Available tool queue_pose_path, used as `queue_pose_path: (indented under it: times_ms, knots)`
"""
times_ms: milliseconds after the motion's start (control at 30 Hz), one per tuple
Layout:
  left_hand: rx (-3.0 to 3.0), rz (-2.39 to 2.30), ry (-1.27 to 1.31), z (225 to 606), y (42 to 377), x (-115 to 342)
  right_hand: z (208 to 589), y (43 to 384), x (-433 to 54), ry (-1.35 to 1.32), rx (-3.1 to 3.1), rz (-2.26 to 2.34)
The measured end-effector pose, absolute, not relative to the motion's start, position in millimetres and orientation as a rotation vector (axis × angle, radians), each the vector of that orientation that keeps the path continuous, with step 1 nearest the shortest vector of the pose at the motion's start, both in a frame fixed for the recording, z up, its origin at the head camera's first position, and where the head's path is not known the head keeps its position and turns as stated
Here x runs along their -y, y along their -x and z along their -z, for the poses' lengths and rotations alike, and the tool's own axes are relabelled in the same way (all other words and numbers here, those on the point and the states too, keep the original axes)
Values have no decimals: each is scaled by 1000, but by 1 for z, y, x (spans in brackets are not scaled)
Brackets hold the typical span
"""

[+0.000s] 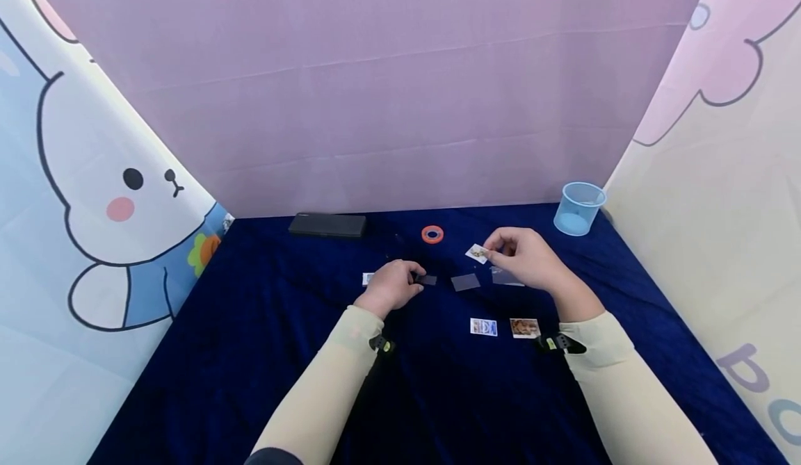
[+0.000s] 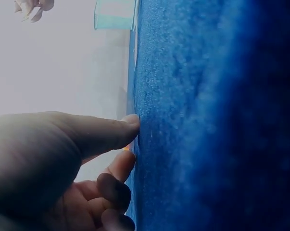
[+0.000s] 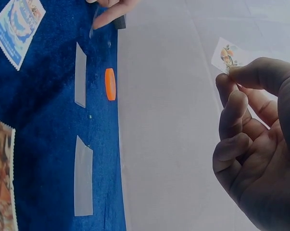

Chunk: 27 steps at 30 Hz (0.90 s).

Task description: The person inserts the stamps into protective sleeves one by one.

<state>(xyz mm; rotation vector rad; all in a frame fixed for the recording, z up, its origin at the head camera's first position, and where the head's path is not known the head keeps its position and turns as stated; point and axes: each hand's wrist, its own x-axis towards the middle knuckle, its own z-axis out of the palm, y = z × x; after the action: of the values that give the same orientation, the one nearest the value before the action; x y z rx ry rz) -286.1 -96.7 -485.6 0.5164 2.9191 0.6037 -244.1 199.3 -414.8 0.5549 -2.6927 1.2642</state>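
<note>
head: high, far, forward-down over worktop (image 1: 206,340) | left wrist: low, sideways, near left grip (image 2: 65,156) | right wrist: sideways, near right grip (image 3: 260,144) | head/left share cup (image 1: 574,220) | head/right share ring (image 3: 110,84)

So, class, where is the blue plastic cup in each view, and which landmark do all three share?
Head: the cup right of centre, about mid-height.
Left wrist: top edge, just left of centre, cut off.
Right wrist: not in it.
Shared landmark: the right hand.

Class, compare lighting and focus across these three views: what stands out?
Head: fairly even light, dark blue cloth; left wrist: cloth blurred, backdrop washed out, left grip partly shadowed; right wrist: right grip dim against the bright backdrop.
</note>
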Motion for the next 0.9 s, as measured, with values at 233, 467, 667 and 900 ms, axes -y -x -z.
queue_pose_path:
  times_ms: [233, 467, 667, 900]
  knots:
    - [-2988, -690, -505, 485, 283, 101, 414, 243, -199, -558, 2692, -1264]
    - [-2988, -911, -493, 474, 281, 107, 414, 244, -199, -560, 2684, -1265]
    - [-2982, -1142, -521, 456, 279, 114, 412, 241, -199, -558, 2675, -1287]
    - [-2965, -1385, -610, 430, 267, 119, 409, 239, -196, -568, 2649, -1287]
